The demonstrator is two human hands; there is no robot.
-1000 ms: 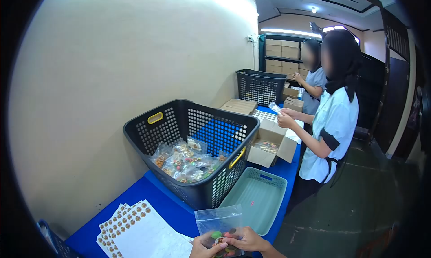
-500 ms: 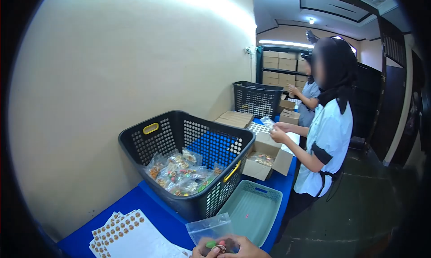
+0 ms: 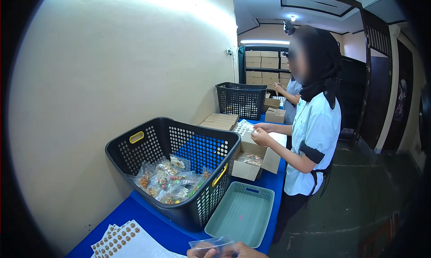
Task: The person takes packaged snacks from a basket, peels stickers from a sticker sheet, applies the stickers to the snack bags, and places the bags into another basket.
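- The left hand (image 3: 202, 250) is holding the left side of a clear bag (image 3: 214, 241) at the lower edge of the view; its fingers are curling closed on the plastic.
- The right hand (image 3: 246, 250) is gripping the right side of the clear bag, its fingers closing on the plastic; the fingertips are partly hidden.
- The clear bag is extending above both hands, near the close end of a green tray (image 3: 240, 208); its lower part is lying out of view.
- Sticker sheets (image 3: 143, 244) are lying fanned on the blue desk (image 3: 112, 215), left of the hands.
- A black basket (image 3: 197, 213) with yellow-edged handles is standing left of the green tray and containing filled packets (image 3: 168, 179).
- An open carton (image 3: 244, 170) is sitting beyond the green tray, with small packets showing inside.
- A co-worker (image 3: 314, 136) is standing at the right side of the desk, holding a small clear packet (image 3: 248, 126) above the carton's far side.
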